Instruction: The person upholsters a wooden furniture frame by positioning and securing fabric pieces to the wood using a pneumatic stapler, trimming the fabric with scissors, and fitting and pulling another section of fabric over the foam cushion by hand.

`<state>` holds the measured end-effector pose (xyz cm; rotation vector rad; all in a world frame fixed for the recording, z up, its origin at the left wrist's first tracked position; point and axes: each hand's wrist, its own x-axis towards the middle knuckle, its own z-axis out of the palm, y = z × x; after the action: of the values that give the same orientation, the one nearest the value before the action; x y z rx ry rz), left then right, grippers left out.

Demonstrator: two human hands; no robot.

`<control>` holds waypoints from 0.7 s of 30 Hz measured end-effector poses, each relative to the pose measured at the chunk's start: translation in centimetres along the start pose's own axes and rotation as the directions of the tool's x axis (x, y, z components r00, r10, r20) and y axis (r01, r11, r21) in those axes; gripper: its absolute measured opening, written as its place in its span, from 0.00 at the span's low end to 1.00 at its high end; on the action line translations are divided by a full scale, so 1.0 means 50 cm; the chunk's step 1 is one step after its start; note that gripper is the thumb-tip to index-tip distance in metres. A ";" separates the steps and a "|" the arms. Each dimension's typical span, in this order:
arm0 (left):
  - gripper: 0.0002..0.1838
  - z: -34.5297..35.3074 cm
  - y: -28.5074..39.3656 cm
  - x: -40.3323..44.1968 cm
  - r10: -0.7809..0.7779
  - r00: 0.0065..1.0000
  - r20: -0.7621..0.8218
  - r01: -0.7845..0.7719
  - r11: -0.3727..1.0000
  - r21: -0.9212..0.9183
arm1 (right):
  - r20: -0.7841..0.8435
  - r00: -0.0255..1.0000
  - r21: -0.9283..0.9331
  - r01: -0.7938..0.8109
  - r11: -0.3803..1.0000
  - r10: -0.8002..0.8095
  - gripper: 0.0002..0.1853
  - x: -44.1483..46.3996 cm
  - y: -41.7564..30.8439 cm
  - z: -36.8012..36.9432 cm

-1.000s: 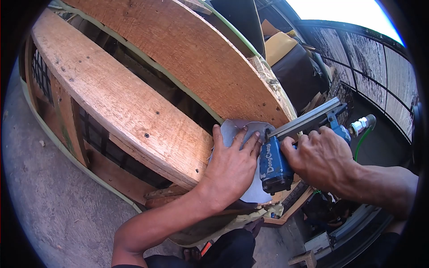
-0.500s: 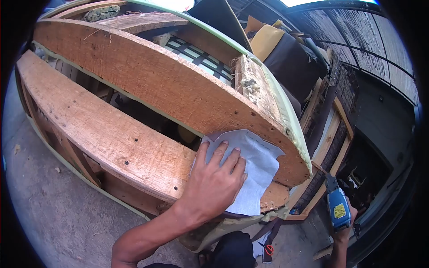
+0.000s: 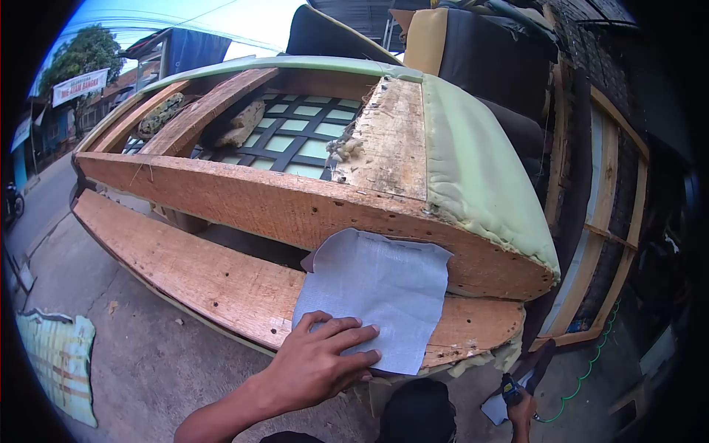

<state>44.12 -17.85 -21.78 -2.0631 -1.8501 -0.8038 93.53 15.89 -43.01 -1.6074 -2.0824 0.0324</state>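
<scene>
A pale blue-grey piece of fabric (image 3: 380, 288) lies across two boards of a sofa frame, spanning the gap between the upper board (image 3: 207, 207) and the lower board (image 3: 162, 260). My left hand (image 3: 321, 362) rests on the fabric's lower left part, fingers spread and pressing it down. Low at the right, away from the frame, my right hand (image 3: 523, 407) grips a blue and black staple gun (image 3: 509, 387). A green coiled air hose (image 3: 583, 391) trails from near that hand. Its fingers are partly hidden.
Pale green foam (image 3: 480, 140) covers the frame's right end, and black webbing (image 3: 288, 140) crosses its inside. Another wooden frame (image 3: 602, 214) leans at the right. Dark and yellow upholstered pieces (image 3: 495, 55) are stacked behind. A foam piece (image 3: 59, 358) lies on the concrete floor (image 3: 148, 332).
My left hand has slid from the fabric's upper part to its lower left. My right hand has gone down with the staple gun. The view has shifted, showing the street at left.
</scene>
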 end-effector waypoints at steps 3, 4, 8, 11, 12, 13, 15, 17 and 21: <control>0.14 -0.005 0.025 0.008 -0.051 0.998 0.034 0.051 0.999 -0.003 | 0.154 0.981 -0.098 0.136 0.986 -0.120 0.21 -0.030 0.028 0.108; 0.13 0.000 0.029 0.010 -0.092 0.996 0.021 0.093 0.995 -0.032 | 0.220 0.971 -0.056 0.107 0.993 -0.092 0.23 -0.030 0.038 0.148; 0.12 0.006 0.076 0.028 -0.212 0.976 -0.058 0.207 0.976 -0.069 | 0.151 0.963 -0.114 0.243 0.963 -0.225 0.16 -0.034 0.041 0.253; 0.12 0.027 0.070 0.021 -0.185 0.979 -0.086 0.183 0.983 -0.024 | 0.209 0.960 -0.150 0.222 0.963 -0.188 0.18 -0.027 0.050 0.306; 0.12 0.027 0.067 0.022 -0.181 0.980 -0.084 0.181 0.983 -0.014 | 0.244 0.954 -0.152 0.216 0.964 -0.175 0.18 -0.031 0.055 0.317; 0.12 0.026 0.064 0.023 -0.172 0.982 -0.080 0.170 0.985 -0.038 | 0.276 0.947 -0.153 0.213 0.965 -0.165 0.19 -0.037 0.060 0.327; 0.12 0.020 0.051 0.024 -0.173 0.982 -0.069 0.170 0.984 -0.053 | 0.344 0.927 -0.146 0.211 0.966 -0.150 0.20 -0.046 0.059 0.338; 0.12 0.007 0.031 0.037 -0.146 0.988 0.049 0.151 0.980 -0.131 | 0.397 0.908 -0.142 0.208 0.968 -0.136 0.20 -0.061 0.060 0.340; 0.12 0.014 0.048 0.056 -0.122 0.991 0.052 0.119 0.991 0.062 | 0.510 0.853 -0.128 0.208 0.970 -0.116 0.22 -0.088 0.048 0.325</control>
<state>46.74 -15.54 -20.38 -1.9736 -2.0196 -0.7180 89.94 17.14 -59.60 -1.6454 -2.6831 0.2343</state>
